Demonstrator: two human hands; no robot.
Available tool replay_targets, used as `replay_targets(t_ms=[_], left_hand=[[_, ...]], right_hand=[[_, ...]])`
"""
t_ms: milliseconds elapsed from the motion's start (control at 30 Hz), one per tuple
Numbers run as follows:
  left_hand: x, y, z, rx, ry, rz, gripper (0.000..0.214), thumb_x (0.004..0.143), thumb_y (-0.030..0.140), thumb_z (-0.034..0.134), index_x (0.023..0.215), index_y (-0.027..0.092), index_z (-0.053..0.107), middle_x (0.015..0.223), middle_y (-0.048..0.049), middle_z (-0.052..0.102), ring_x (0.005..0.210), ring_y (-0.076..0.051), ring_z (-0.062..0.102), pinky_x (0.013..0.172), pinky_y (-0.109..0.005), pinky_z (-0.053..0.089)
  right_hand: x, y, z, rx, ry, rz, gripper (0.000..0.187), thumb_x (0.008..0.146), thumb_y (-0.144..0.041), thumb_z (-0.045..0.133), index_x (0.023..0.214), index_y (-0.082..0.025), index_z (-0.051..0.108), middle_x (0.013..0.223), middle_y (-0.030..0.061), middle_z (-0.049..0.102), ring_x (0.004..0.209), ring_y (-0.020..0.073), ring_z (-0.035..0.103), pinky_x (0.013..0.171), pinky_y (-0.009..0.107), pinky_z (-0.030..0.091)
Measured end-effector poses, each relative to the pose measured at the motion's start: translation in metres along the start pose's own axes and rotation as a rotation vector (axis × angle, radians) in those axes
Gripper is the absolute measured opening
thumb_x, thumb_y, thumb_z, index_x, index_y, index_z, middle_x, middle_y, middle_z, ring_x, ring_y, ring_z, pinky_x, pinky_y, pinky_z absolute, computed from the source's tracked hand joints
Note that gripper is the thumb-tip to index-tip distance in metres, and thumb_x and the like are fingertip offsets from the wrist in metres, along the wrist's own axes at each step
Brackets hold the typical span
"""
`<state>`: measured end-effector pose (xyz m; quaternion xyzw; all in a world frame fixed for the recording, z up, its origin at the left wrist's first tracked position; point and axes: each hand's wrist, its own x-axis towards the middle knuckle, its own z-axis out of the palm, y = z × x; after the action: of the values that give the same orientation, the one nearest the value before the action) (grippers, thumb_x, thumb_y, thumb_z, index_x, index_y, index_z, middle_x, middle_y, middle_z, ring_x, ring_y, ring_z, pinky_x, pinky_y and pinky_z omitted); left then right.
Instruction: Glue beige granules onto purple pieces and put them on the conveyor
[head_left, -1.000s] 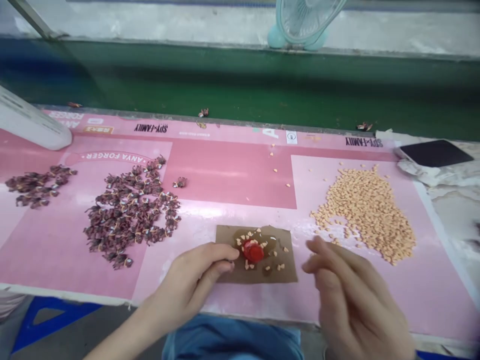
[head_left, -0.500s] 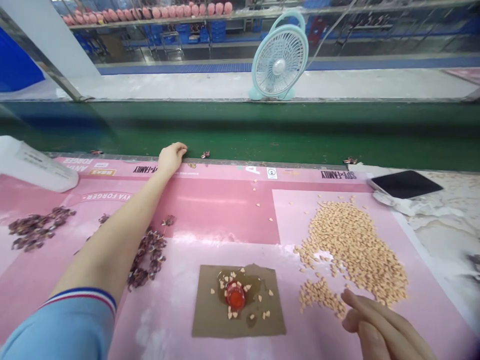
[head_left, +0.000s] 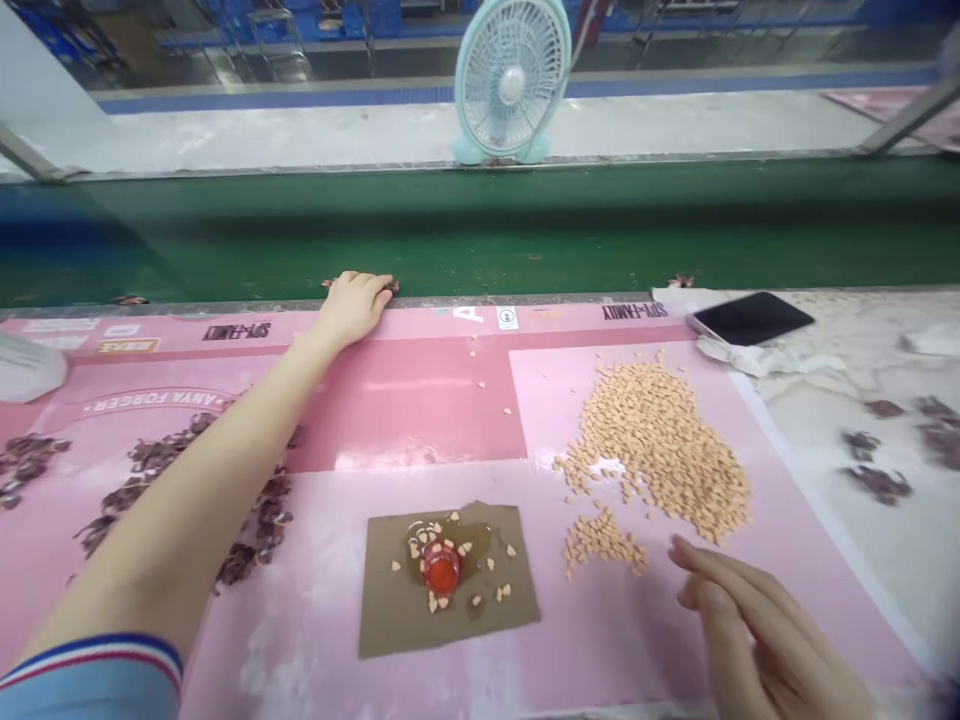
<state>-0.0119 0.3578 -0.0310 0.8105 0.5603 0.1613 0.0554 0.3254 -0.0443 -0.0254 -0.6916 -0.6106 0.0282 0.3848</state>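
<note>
Left hand curled at the far edge of the pink-topped desk, fingertips beside a dark red scrap (whether it is pinched cannot be told from this view), the forearm reaching across the desk over dark red clusters. Right hand hangs open, fingers together and nothing visible in it, toward the front right of the desk, near a small heap of tan chips lying apart from the main pile. Between the hands, close to the front edge, a brown cardboard square carries a red disc in an amber pool, tan chips dotted around it. A strip of pink desk separates the cardboard from the right hand. Past the far right corner, a black tablet sits on crumpled white sheeting; a green belt runs along the far edge.
</note>
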Motion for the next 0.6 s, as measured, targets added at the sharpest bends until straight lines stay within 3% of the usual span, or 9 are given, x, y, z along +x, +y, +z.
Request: replay_targets(t_ms=[133,333,467,600], left_hand=[[0.001,0.032,0.005,-0.060,-0.012,0.026,0.036,0.097,0.022,0.046,0.116,0.017,0.077,0.120,-0.0167,0.072,0.125,-0.038,0.061,0.114,-0.054,0.042],[-0.018,0.056,-0.023,-0.174,0.090,-0.022,0.032,0.088,0.017,0.053,0.107,0.018,0.078,0.116,-0.0110,0.071,0.111,-0.031,0.068,0.110,-0.045,0.051],[-0.062,0.074,-0.053,-0.273,0.150,-0.055,0.027,0.086,0.019,0.059,0.104,0.019,0.079,0.105,-0.0053,0.071,0.093,-0.021,0.070,0.102,-0.042,0.058],[-0.128,0.082,-0.083,-0.376,0.141,-0.050,0.021,0.088,0.029,0.065,0.099,0.019,0.079,0.101,-0.0042,0.071,0.090,-0.018,0.069,0.095,-0.039,0.063]], right_hand=[[0.011,-0.015,0.005,-0.100,-0.090,-0.211,0.018,0.103,-0.026,0.055,0.104,-0.022,0.073,0.090,0.0052,0.077,0.072,0.0149,0.074,0.056,0.022,0.057],[0.006,-0.021,0.018,-0.180,-0.156,-0.326,0.012,0.104,-0.021,0.056,0.099,-0.020,0.068,0.088,0.0024,0.076,0.074,0.0142,0.073,0.069,0.026,0.059],[0.008,-0.025,0.022,-0.212,-0.139,-0.356,0.010,0.103,-0.020,0.059,0.097,-0.019,0.067,0.085,0.0024,0.075,0.074,0.0151,0.070,0.068,0.028,0.056],[0.012,-0.030,0.028,-0.245,-0.127,-0.398,0.011,0.102,-0.018,0.059,0.095,-0.018,0.067,0.084,0.0022,0.074,0.072,0.0146,0.068,0.067,0.028,0.053]])
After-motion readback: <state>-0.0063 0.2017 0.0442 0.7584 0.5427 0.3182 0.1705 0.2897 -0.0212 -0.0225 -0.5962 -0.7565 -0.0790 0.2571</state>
